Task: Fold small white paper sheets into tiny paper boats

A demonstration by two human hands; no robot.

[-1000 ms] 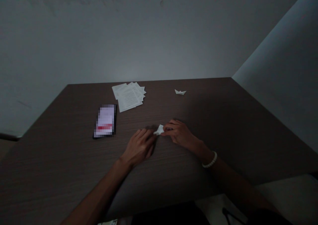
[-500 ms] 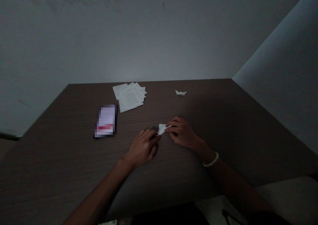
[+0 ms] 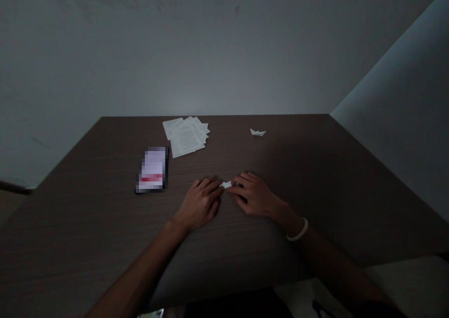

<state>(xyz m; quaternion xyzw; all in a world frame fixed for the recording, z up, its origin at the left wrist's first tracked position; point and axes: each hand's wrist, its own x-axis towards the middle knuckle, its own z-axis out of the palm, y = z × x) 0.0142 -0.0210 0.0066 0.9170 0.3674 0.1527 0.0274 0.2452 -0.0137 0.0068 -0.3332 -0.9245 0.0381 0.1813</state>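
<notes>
A small piece of folded white paper (image 3: 226,184) lies low over the table between my two hands, and only its middle part shows. My left hand (image 3: 201,200) has its fingers closed on the paper's left end. From the other side, my right hand (image 3: 254,194) grips the right end, thumb and fingers drawn together. The fingers of both hands cover the paper's ends. Farther back, a little folded paper boat (image 3: 258,133) sits on the table, apart from both hands.
Several printed paper sheets (image 3: 187,139) lie fanned in a pile at the back left. Nearer, a phone (image 3: 153,170) with a blurred, lit screen rests on the dark wooden table (image 3: 105,177). A wall (image 3: 210,51) rises behind the table's far edge.
My hands have drawn closer together along the paper, and less of it shows now, as a flatter, smaller shape. The whole view has shifted slightly.
</notes>
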